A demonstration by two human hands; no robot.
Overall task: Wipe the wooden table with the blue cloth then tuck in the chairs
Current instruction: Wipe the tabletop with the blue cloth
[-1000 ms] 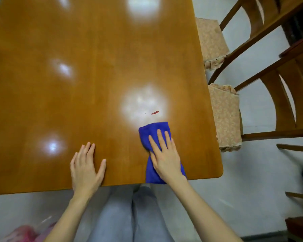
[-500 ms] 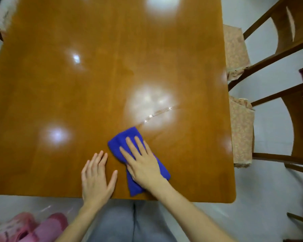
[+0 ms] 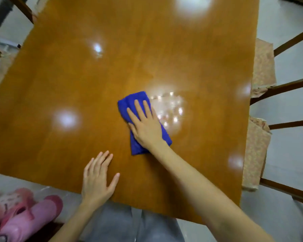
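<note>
— Blue cloth (image 3: pixel 128 103) was folded into a long pad and lay flat on the wooden table (image 3: pixel 94 70), a little right of the middle and angled toward the near edge!

— And the right hand (image 3: pixel 145 126)?

— It was laid right on top, palm down, fingers straight and close together. It pressed the cloth rather than gripping it; nothing was curled round it. The cloth stuck out past the fingertips at the far end and past the wrist at the near end.

— What was that shine just beside it?

— A patch of wet glints (image 3: pixel 171 109) sat on the wood, touching the cloth's right side.

— Left hand (image 3: pixel 96 179)?

— It was flat on the tabletop near the front edge, fingers spread, thumb out, holding nothing, and it sat apart from the cloth.

— Further out?

— Two chairs stood along the table's right edge, one nearer (image 3: pixel 255 151) and one farther (image 3: pixel 262 67). Their patterned seats showed just beside the table and their wooden frames reached out over the pale floor (image 3: pixel 283 109). Part of another chair (image 3: pixel 23 9) showed at the far left corner. Grey trousers (image 3: pixel 121 222) were below the front edge, and pink slippers (image 3: pixel 24 212) lay on the floor at lower left.
</note>
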